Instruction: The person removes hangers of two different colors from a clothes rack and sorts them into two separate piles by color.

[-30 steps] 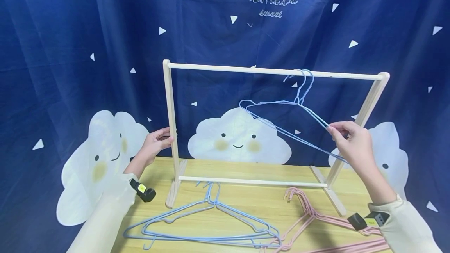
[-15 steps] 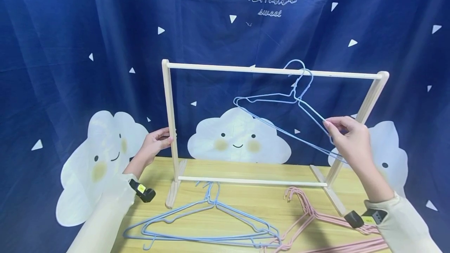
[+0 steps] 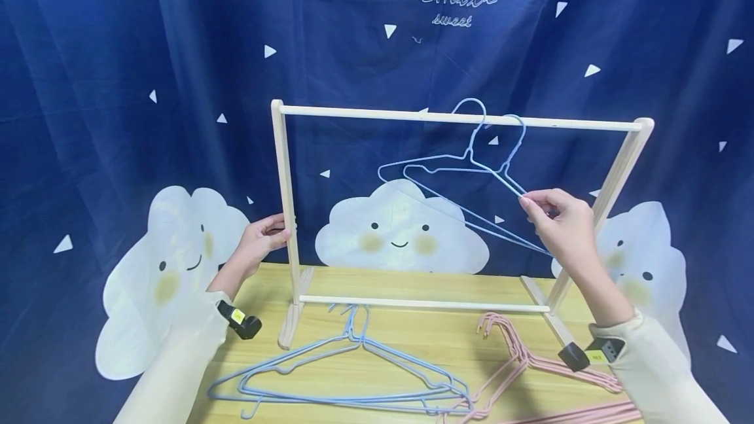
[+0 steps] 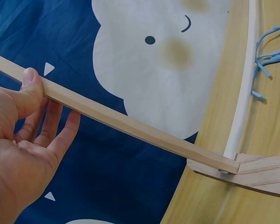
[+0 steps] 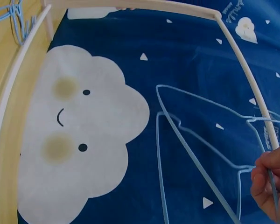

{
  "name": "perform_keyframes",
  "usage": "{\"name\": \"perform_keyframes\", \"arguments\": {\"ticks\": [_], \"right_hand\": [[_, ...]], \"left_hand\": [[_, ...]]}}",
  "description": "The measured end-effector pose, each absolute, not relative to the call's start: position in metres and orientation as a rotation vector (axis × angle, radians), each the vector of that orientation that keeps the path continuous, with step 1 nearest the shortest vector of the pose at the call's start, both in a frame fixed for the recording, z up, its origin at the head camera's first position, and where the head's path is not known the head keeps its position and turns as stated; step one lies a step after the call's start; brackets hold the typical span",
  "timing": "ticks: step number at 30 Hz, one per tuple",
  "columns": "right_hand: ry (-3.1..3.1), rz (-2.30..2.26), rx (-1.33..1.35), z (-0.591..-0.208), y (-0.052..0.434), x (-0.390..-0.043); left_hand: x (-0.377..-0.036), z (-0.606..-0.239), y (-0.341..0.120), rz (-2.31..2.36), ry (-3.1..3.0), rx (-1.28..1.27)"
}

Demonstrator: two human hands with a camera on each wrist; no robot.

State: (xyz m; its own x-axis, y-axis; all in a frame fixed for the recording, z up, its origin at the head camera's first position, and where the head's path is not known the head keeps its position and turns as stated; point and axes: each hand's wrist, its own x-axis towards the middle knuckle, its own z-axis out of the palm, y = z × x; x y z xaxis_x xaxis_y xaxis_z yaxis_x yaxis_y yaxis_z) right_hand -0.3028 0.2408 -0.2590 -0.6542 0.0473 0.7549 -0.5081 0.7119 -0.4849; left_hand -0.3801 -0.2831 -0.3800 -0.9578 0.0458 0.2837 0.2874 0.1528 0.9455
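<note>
Right hand (image 3: 559,221) pinched on light-blue wire hanger (image 3: 453,178) | left hand (image 3: 262,237) clasped round pale wooden rack (image 3: 285,201) | risk: hooks tangled on rail

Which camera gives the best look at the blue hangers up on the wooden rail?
The head view: both blue hangers show whole, hooks at the rail, right hand pinching one arm. The right wrist view crops their lower parts; the left wrist view misses them.

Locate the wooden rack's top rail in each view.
Head: top rail runs level across mid-frame, two blue hangers hooked on its right part.
Left wrist: not in it; only the rack's left post, held by the left hand.
Right wrist: curved along the top and right edge.
Shared landmark: the smiling cloud.
</note>
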Motion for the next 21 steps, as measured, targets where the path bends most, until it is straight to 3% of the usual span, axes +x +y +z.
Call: {"name": "perform_keyframes", "arguments": {"ticks": [21], "right_hand": [[-2.06,0.961,0.461,-0.266,0.222,-0.304]], "left_hand": [[-0.38,-0.38,-0.283,-1.895,-2.242,-0.317]]}}
